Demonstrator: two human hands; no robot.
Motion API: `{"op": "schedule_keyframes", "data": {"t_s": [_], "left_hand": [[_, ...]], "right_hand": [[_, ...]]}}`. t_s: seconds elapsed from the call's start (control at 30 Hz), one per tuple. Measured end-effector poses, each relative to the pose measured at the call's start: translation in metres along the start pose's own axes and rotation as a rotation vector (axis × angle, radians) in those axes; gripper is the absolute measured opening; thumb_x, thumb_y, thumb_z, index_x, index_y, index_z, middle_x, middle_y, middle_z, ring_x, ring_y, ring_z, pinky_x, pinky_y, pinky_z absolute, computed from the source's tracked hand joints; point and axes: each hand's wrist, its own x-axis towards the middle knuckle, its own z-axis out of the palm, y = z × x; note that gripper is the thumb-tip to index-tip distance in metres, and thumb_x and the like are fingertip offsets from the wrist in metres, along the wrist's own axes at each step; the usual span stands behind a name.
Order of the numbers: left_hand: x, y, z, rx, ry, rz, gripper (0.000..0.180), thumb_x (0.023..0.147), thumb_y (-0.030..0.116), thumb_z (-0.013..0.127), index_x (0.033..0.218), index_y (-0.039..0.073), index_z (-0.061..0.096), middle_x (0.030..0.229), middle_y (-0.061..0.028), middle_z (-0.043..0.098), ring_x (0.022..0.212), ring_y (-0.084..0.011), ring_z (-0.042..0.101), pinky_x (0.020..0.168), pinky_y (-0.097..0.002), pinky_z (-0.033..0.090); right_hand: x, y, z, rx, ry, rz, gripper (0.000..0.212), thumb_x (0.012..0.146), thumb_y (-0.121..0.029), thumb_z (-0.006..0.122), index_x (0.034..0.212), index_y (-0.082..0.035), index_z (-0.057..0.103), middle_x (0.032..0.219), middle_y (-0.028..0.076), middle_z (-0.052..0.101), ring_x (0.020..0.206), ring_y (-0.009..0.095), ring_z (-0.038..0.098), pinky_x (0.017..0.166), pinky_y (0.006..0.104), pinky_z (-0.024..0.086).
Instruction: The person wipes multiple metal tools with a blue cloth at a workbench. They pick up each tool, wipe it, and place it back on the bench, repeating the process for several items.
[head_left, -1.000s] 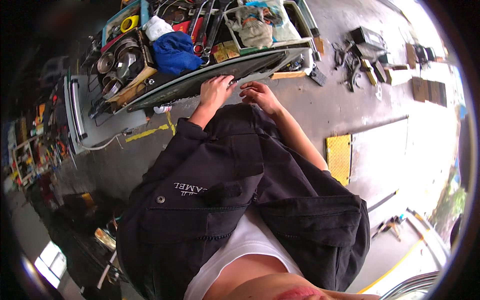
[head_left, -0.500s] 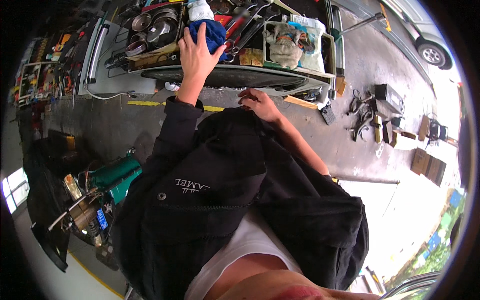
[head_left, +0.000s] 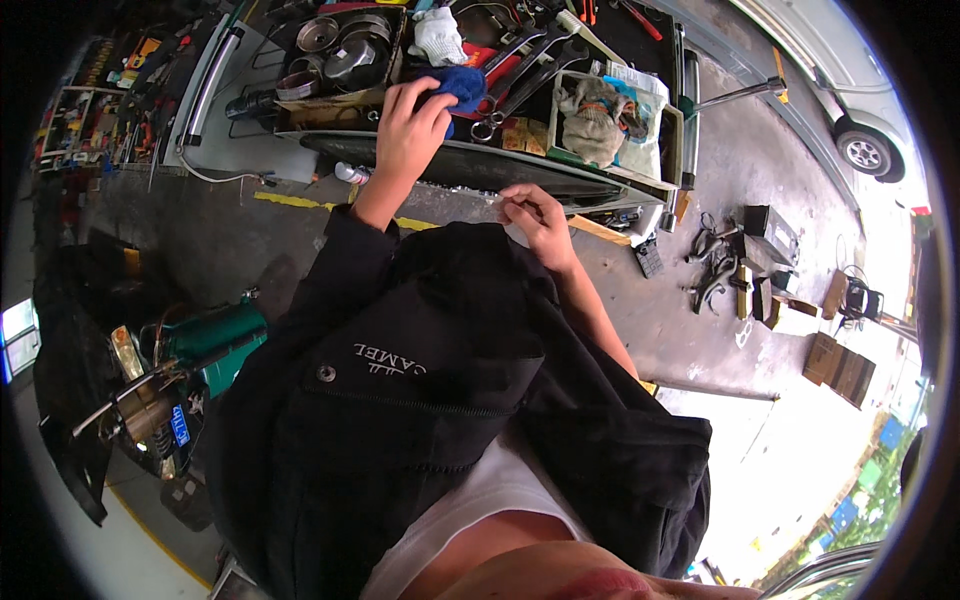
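My left hand [head_left: 410,135] is at the front of a tool cart, its bent fingers closed on the left side of a crumpled blue cloth [head_left: 463,88]. A white glove or rag [head_left: 438,38] lies just behind the cloth. To its right are several wrenches [head_left: 545,75], with ring ends near the cart's front edge. My right hand [head_left: 538,225] is held in front of my black jacket, below the cart's edge. Its fingers curl toward the thumb, and a small pale patch shows under them that I cannot make out.
A box of round metal parts [head_left: 350,60] stands at the cart's left. A tray with grey work gloves [head_left: 592,125] sits at its right. A green machine [head_left: 215,345] is on the floor at left; metal parts [head_left: 712,275] and cardboard boxes [head_left: 838,370] lie at right.
My left hand's spread fingers have bent and drawn together at the cloth's left side. The right hand has curled more. The whole view has shifted slightly.
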Motion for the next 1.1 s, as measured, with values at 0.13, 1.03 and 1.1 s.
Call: {"op": "schedule_keyframes", "data": {"t_s": [0.13,1.03,1.1], "left_hand": [[-0.013,0.023,-0.053,-0.193,0.121,0.056,0.019,0.072,0.001,0.074,0.089,0.010,0.075,0.110,-0.0100,0.064,0.095,-0.0295,0.062,0.079,-0.0395,0.052],[0.044,-0.059,0.036,0.440,-0.336,0.111,0.015,0.079,0.021,0.065,0.071,0.013,0.075,0.085,-0.0049,0.064,0.093,-0.0244,0.055,0.082,-0.0417,0.038],[0.046,-0.067,0.049,0.446,-0.436,0.083,0.015,0.084,0.016,0.061,0.079,0.012,0.075,0.091,-0.0052,0.065,0.098,-0.0260,0.056,0.085,-0.0426,0.039]], "right_hand": [[0.006,-0.010,0.009,0.165,0.064,-0.093,0.048,0.095,-0.010,0.068,0.138,-0.001,0.047,0.127,0.010,0.058,0.114,0.018,0.058,0.096,0.0330,0.047],[-0.002,-0.019,0.036,0.521,0.233,-0.028,0.067,0.079,-0.010,0.069,0.141,-0.007,0.046,0.127,0.011,0.058,0.115,0.026,0.059,0.101,0.0405,0.049],[-0.004,-0.026,0.040,0.562,0.252,-0.021,0.068,0.078,-0.011,0.069,0.142,-0.008,0.045,0.127,0.011,0.058,0.115,0.026,0.059,0.100,0.0413,0.050]]}}
